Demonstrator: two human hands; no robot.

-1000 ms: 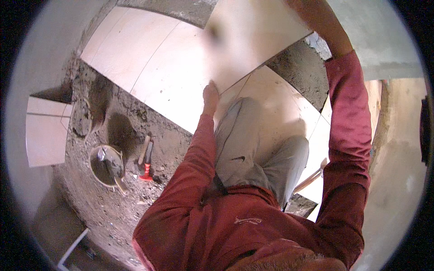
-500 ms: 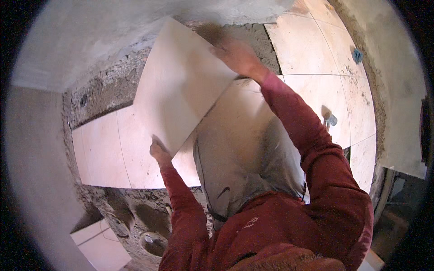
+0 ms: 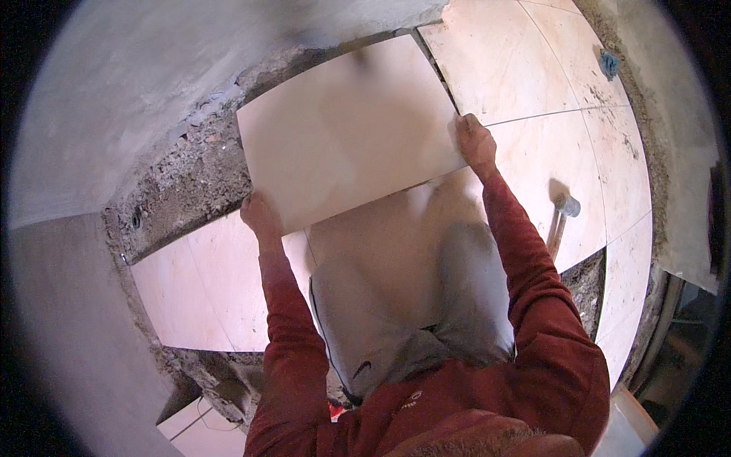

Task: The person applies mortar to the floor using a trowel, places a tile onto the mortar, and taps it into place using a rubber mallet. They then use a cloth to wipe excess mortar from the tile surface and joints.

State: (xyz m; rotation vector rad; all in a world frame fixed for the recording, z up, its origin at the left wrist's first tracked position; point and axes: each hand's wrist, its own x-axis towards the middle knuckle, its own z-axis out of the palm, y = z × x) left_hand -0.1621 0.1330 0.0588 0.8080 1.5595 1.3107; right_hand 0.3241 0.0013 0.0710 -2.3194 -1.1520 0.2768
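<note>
Held tile [image 3: 350, 145] smooth; rubble strip [image 3: 194, 175] rough; mallet handle [image 3: 557, 234] wooden.

Both hands [image 3: 262, 216] [image 3: 477, 145] at opposite edges of a beige tile [image 3: 350, 145].

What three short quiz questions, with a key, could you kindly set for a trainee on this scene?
1. True or false: the left hand and the right hand both hold one tile.
2. Which tool rests on the laid tiles to the person's right?
A. a saw
B. a mallet
C. a paint roller
3. Fill in the blank: the person's sleeves are dark ____.

Key: 1. True. 2. B. 3. Red.
</note>
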